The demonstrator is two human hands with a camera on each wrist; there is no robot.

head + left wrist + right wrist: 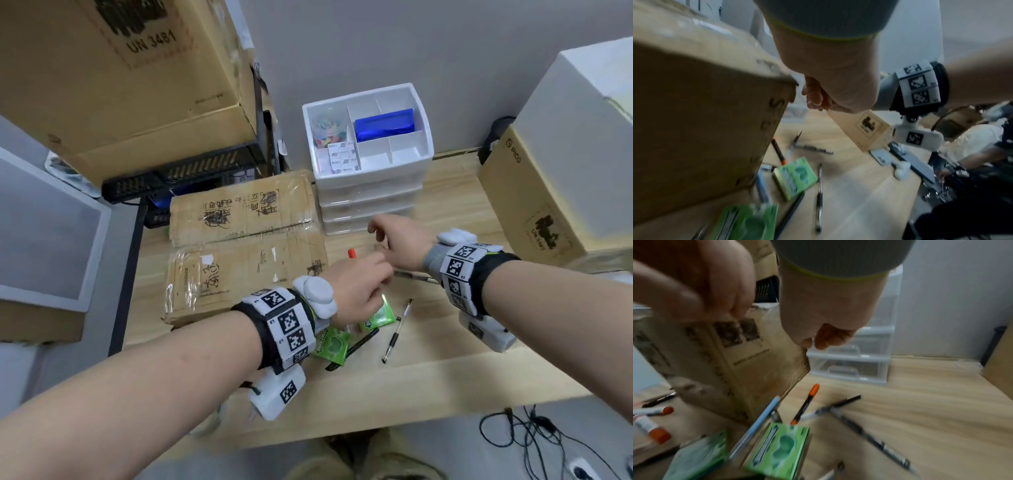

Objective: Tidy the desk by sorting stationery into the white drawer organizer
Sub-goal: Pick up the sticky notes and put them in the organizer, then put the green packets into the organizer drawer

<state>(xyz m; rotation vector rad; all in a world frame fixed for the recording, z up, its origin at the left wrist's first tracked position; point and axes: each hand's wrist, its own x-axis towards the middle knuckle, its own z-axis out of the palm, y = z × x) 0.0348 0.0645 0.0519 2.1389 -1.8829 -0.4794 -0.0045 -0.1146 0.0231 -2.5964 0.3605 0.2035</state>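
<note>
Orange-capped pen (805,404) lay below; the left hand (356,287) and right hand (399,245) hovered loosely curled, empty, so a mid-barrel pinch would carry it level to the organizer (370,180).

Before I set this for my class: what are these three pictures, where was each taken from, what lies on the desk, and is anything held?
A person wears three cameras. The head view looks down over both arms; each wrist view looks along one hand. The left hand and right hand hover above the wooden desk, fingers curled; blur hides whether either grip holds anything. On the desk lie green boxes, several pens and an orange-capped pen, beside a cardboard box. The white drawer organizer stands behind them.
</note>
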